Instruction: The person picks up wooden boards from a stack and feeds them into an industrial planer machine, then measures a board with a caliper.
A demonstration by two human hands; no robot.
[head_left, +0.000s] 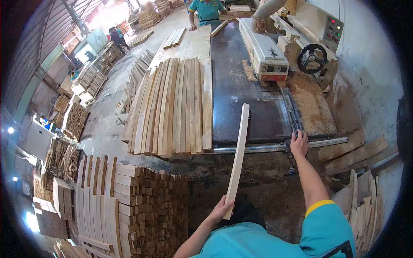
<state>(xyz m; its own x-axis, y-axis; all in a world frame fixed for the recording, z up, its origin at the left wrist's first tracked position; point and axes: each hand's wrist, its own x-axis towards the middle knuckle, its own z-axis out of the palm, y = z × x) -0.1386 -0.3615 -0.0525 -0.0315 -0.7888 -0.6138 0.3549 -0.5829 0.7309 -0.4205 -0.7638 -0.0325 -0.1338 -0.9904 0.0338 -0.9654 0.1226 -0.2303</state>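
Observation:
My left hand [220, 208] is closed around the near end of a long, pale wooden strip [239, 150]. The strip slants up and away from me, its far end over the front part of the dark machine table [228, 116]. At the table's front edge, my right hand [300, 144] has its fingers curled over the near end of a dark metal guide fence [291, 105]. Beyond the fence stands the white saw housing [263, 47] with a red strip along its lower front. A metal rail [258, 147] runs along the front edge, beneath my right hand.
Wooden strips [172, 107] lie side by side left of the machine. A tall wood stack [159, 202] stands at lower left. Sawdust [309, 103] covers the table's right side, below a black handwheel [312, 58]. A co-worker [207, 10] stands at the far end.

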